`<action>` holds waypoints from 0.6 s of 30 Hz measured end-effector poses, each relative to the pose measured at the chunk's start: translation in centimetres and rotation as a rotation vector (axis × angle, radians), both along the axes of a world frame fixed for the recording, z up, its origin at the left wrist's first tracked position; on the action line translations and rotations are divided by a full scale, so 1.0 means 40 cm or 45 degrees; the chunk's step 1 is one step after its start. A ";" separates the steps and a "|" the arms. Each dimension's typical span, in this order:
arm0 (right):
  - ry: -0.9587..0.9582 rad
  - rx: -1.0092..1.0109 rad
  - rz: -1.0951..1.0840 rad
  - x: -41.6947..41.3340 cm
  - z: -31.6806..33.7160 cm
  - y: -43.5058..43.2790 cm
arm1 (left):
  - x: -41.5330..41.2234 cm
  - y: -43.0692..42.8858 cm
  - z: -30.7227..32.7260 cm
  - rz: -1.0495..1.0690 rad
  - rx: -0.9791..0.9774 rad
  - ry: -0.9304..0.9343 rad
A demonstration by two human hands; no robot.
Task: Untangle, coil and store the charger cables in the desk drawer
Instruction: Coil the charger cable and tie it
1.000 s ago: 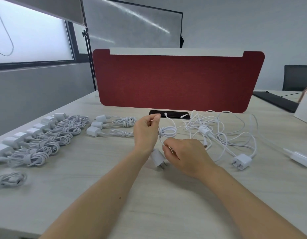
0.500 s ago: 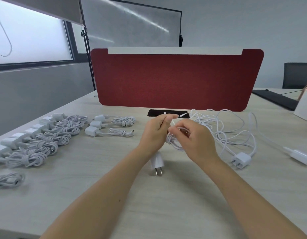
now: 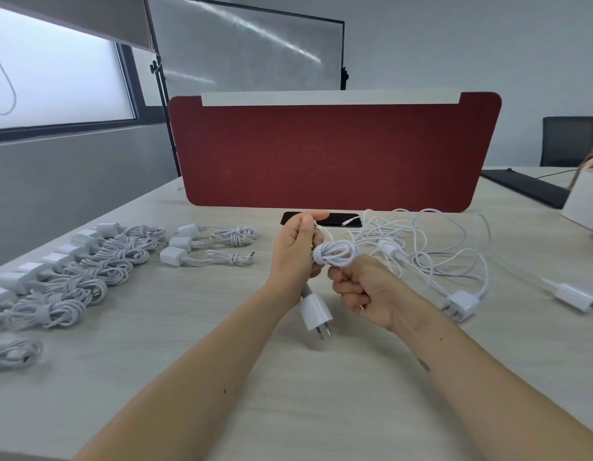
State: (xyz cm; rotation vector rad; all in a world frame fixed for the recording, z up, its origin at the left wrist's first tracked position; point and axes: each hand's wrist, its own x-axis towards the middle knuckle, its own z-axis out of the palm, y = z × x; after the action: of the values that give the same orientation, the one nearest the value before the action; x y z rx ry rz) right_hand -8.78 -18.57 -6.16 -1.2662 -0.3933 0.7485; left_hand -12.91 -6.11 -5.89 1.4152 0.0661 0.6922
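Both hands are curled tight on one charger cable. The left hand (image 3: 296,251) grips the strand with its thumb raised. The right hand (image 3: 365,291) is fisted and pinches the lower edge of the small white coil (image 3: 335,256) held between them. The pale worktop (image 3: 188,377) runs back to a red divider screen (image 3: 335,154), with a grey wall and a window on the left. A loose tangle of cables (image 3: 431,247) lies just right of the hands, and rows of coiled chargers (image 3: 72,281) lie well to the left. The plug (image 3: 315,311) hangs below the left hand.

Coil (image 3: 335,256) fuller — right hand (image 3: 365,294) now beneath
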 end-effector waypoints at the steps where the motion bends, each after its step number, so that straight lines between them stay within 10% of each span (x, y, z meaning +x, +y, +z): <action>1: -0.095 -0.059 -0.028 -0.011 -0.002 0.005 | 0.004 0.001 -0.002 0.070 -0.014 0.019; 8: -0.729 -0.211 -0.184 -0.068 -0.018 0.052 | 0.007 0.026 -0.019 0.524 0.277 0.036; 18: -0.469 -0.114 -0.316 -0.016 -0.010 -0.006 | 0.019 -0.008 -0.023 -0.261 0.126 0.475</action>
State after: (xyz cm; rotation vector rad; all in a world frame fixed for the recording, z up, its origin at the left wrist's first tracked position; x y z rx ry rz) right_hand -9.42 -18.82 -6.58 -1.5099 -0.4926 0.3234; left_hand -12.14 -6.45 -6.81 1.6066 0.1781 0.2597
